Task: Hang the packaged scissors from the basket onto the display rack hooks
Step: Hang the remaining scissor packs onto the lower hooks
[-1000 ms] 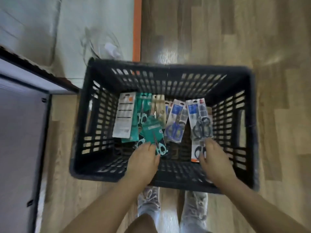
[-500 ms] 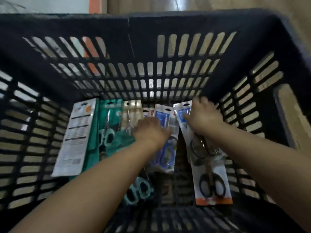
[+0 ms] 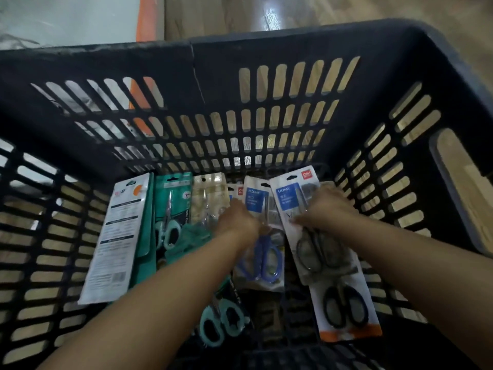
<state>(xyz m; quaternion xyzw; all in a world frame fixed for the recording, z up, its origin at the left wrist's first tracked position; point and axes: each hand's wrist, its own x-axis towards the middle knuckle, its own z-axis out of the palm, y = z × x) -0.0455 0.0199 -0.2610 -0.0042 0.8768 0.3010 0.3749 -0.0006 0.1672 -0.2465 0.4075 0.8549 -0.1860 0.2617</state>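
Reaching: both hands are down inside the black slatted basket [image 3: 266,49], which stands on a wooden floor [image 3: 346,9].
Left hand: the left hand [image 3: 237,222] lies on the blue-handled scissors pack [image 3: 260,236]; its fingers curl downward at the pack's upper part, but I cannot tell whether they grip it.
Right hand: the right hand [image 3: 325,209] pinches the black-handled scissors pack [image 3: 306,222] across its middle, fingers curled over the card.
Second black pack: another black-handled pack [image 3: 344,311] with an orange bottom strip lies partly under the held one.
Other packs: a green pack [image 3: 170,209], a white-backed pack [image 3: 120,236] turned face down, a clear pack [image 3: 208,193] and loose teal handles [image 3: 221,321] lie on the basket floor.
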